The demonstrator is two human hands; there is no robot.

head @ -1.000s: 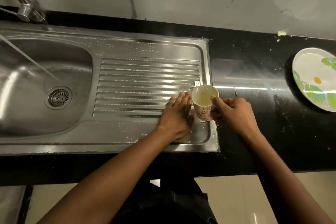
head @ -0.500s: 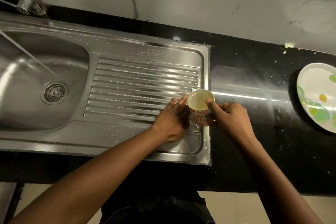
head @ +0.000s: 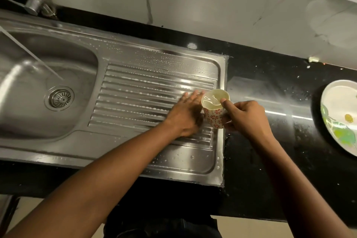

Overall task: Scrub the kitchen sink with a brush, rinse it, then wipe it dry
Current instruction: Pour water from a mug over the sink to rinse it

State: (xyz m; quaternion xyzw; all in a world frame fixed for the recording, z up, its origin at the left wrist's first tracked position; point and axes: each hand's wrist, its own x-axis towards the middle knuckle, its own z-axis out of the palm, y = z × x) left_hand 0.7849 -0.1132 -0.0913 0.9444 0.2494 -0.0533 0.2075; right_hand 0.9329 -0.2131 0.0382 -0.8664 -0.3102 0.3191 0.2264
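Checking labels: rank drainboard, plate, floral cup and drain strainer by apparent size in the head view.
1. drainboard
2. plate, cropped at the edge
3. floral cup and drain strainer, too alike to rank

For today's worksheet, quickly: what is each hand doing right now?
Left hand: open, flat on the drainboard.
Right hand: gripping the floral cup.

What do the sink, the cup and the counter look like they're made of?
The sink: stainless steel; grey metallic sheen, pressed ridges. The cup: probably glazed ceramic, glossy rim, red flower print; could be paper. The counter: polished black stone, maybe granite; mirrors the light.
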